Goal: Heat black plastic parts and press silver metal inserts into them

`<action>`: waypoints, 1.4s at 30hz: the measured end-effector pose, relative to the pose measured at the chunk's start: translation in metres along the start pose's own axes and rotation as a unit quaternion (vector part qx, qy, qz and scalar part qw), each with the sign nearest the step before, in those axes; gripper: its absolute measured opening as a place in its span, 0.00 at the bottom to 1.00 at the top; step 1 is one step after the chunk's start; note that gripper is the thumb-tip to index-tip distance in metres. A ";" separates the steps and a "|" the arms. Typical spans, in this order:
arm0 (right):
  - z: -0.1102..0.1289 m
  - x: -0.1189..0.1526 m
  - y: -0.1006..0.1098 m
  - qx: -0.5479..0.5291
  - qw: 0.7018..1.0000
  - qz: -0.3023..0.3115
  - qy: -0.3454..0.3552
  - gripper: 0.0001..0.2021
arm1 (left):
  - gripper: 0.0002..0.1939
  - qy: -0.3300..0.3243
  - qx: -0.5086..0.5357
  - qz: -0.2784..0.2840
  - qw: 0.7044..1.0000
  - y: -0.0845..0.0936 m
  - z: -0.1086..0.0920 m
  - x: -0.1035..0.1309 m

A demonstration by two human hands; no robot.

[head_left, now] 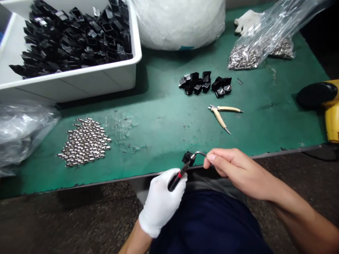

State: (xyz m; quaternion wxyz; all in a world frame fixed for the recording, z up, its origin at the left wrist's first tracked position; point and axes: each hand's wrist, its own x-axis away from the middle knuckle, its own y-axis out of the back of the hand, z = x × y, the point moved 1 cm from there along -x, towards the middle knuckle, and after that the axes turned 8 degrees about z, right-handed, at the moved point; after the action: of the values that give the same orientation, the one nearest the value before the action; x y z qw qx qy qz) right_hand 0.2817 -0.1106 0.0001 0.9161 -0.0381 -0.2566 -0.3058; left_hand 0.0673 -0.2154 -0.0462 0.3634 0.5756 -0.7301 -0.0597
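Observation:
My left hand (161,201), in a white glove, is closed around a black-handled tool (178,178) with a red band, at the table's front edge. The tool's tip meets a small black plastic part (188,158). My right hand (235,171), bare, pinches a bent metal hook (199,153) that enters the same black part. Both hands hover just over the edge of the green mat (164,120).
A white bin (79,79) full of black parts stands back left. Loose metal pins (86,141) lie left; a small pile of black parts (205,84) and pliers (222,114) mid-table. A bag of metal pieces (254,53) and a white sack (180,21) are behind. A yellow tool (331,106) at right.

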 end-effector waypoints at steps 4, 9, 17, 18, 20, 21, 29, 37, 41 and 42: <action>-0.005 -0.001 -0.004 -0.013 1.000 -0.009 0.005 0.19 | 0.11 0.005 0.003 0.000 1.000 0.000 -0.001 0.001; -0.008 -0.001 -0.011 -0.040 0.999 -0.016 -0.002 0.20 | 0.11 0.010 0.007 0.001 1.000 0.000 -0.002 0.000; -0.019 0.000 -0.036 -0.162 0.986 -0.049 0.000 0.19 | 0.13 0.010 0.023 -0.010 1.000 -0.003 -0.001 -0.001; -0.021 -0.001 -0.040 -0.179 0.982 -0.058 0.004 0.19 | 0.14 0.012 0.023 -0.013 1.000 -0.004 -0.002 -0.001; -0.024 -0.003 -0.045 -0.202 0.976 -0.075 0.010 0.19 | 0.16 0.019 0.023 -0.017 0.999 -0.006 -0.003 -0.002; -0.025 -0.004 -0.048 -0.208 0.974 -0.085 0.011 0.18 | 0.17 0.024 0.024 -0.018 0.999 -0.008 -0.004 -0.003; -0.026 -0.013 -0.070 -0.194 0.964 -0.177 0.040 0.16 | 0.17 0.060 0.052 -0.046 0.996 -0.015 -0.009 -0.004; -0.028 -0.024 -0.090 -0.214 0.945 -0.239 0.060 0.17 | 0.17 0.090 0.069 -0.061 0.992 -0.016 -0.013 -0.004; -0.028 -0.028 -0.097 -0.220 0.938 -0.259 0.071 0.16 | 0.17 0.104 0.094 -0.073 0.987 -0.018 -0.014 -0.003; -0.028 -0.029 -0.099 -0.222 0.936 -0.263 0.074 0.16 | 0.17 0.106 0.100 -0.074 0.987 -0.019 -0.014 -0.003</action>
State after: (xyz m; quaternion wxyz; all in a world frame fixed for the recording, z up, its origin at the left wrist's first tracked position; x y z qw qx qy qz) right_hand 0.2170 -0.1811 -0.0472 0.7876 -0.1485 -0.1148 -0.5869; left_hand 0.0907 -0.2145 -0.0469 0.3744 0.6645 -0.6449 0.0482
